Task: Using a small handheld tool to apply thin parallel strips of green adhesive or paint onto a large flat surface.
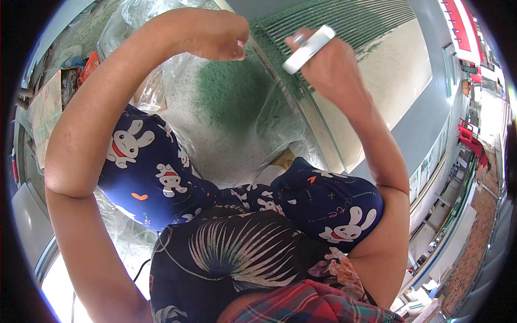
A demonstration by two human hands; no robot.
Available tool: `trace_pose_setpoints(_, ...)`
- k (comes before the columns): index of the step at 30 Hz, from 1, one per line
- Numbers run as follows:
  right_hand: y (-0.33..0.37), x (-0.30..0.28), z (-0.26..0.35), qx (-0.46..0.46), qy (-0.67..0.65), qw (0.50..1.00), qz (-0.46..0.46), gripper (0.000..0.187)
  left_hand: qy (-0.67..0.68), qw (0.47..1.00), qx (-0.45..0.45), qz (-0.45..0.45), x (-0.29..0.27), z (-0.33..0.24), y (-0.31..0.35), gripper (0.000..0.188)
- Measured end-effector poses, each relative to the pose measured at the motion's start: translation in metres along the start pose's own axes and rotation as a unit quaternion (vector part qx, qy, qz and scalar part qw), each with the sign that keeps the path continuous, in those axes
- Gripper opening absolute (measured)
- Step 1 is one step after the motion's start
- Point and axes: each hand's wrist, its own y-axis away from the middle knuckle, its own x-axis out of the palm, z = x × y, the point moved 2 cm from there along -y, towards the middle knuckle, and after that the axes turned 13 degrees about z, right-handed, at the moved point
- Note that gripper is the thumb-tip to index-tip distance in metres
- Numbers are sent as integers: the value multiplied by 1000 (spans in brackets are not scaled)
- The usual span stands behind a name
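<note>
My right hand (339, 70) is closed around a short, white bar-shaped tool (309, 49) with a small round metal knob; its exact kind is unclear. It hovers by the near-left part of a ridged panel (334, 24) dusted with green powder. A smooth cream surface (396, 75) borders the ridges. To the left, my left hand (218, 37) is bent inward with curled fingers beside the panel's pale edge strip (264, 54). Whatever those fingers may hold is hidden. Below lies a heap of green powder (231, 91) on a pale sheet between my knees.
Clear plastic sheeting (124, 27) is bunched at the far left. A cardboard box (47, 116) and an orange bag (90, 67) stand on the left. Grey framing (431, 107) borders the panel at right. Farther right are a red chair (467, 132) and a brick-paved strip (474, 237).
</note>
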Motion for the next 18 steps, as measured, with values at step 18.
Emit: trace_pose_setpoints(18, -7, -23, -67, 126, -150, 980, -41, 42, 32, 999, 30, -23, 0, 1, 6, 29)
